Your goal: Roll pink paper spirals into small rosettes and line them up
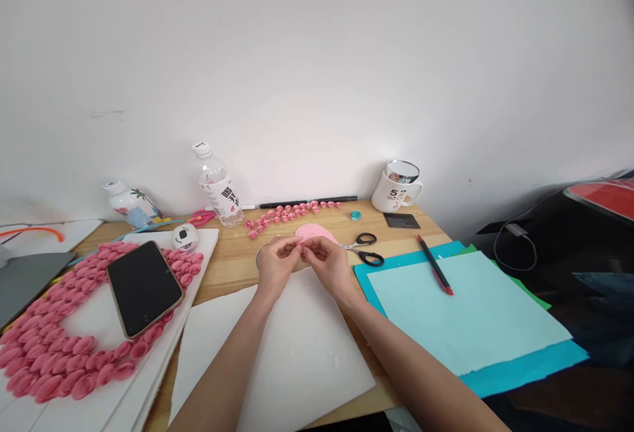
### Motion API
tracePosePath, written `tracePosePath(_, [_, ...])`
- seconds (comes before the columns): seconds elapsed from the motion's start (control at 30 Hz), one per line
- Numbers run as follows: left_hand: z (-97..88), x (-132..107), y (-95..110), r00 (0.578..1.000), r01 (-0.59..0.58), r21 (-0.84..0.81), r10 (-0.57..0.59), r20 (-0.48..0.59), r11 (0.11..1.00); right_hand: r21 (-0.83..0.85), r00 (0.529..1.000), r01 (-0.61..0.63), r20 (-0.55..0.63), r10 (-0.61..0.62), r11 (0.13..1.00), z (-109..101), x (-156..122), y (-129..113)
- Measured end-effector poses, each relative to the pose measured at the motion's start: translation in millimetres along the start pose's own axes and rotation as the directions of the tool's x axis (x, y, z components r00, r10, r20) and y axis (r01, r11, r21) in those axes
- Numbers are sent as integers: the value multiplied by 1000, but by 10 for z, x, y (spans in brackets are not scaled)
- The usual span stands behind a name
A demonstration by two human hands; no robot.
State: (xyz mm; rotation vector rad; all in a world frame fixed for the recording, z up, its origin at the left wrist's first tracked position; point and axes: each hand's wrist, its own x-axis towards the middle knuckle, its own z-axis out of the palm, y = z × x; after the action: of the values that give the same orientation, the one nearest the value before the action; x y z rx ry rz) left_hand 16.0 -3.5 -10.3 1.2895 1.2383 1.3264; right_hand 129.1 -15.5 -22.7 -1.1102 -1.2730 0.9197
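My left hand (275, 264) and my right hand (327, 264) meet over the middle of the wooden table (232, 257), fingertips pinched together on a small piece of pink paper (300, 244). A pink paper disc (316, 232) lies just behind my hands. A row of several small pink paper roses (287, 213) runs along the table farther back. Black-handled scissors (366, 249) lie to the right of my right hand. A white sheet (292, 353) lies under my forearms.
A phone (143, 285) lies on a white board (99, 405) ringed with pink paper roses (49, 353) at the left. Two bottles (218, 184) (129, 203), a white mug (399, 187), a red pen (434, 264) on light blue paper (465, 313), a black marker (307, 203).
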Motion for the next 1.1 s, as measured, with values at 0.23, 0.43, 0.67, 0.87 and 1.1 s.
tracePosePath(0.23, [-2, 19, -65, 998, -63, 34, 63, 1, 997, 68, 997, -83, 4, 83, 994, -1, 2, -2])
tracePosePath(0.43, [-21, 29, -97, 994, -105, 43, 105, 0, 994, 183, 995, -97, 8, 98, 978, -6, 12, 10])
tracePosePath(0.67, [-23, 32, -75, 997, -69, 29, 69, 22, 997, 58, 999, -44, 8, 43, 997, -11, -3, 10])
tracePosePath(0.87, [-20, 26, -43, 999, -38, 22, 38, -13, 999, 102, 998, -65, -6, 66, 993, -5, 6, 4])
tracePosePath(1.1, [-33, 30, -30, 999, -31, 25, 31, 18, 999, 73, 1000, -17, -4, 18, 997, -16, -6, -19])
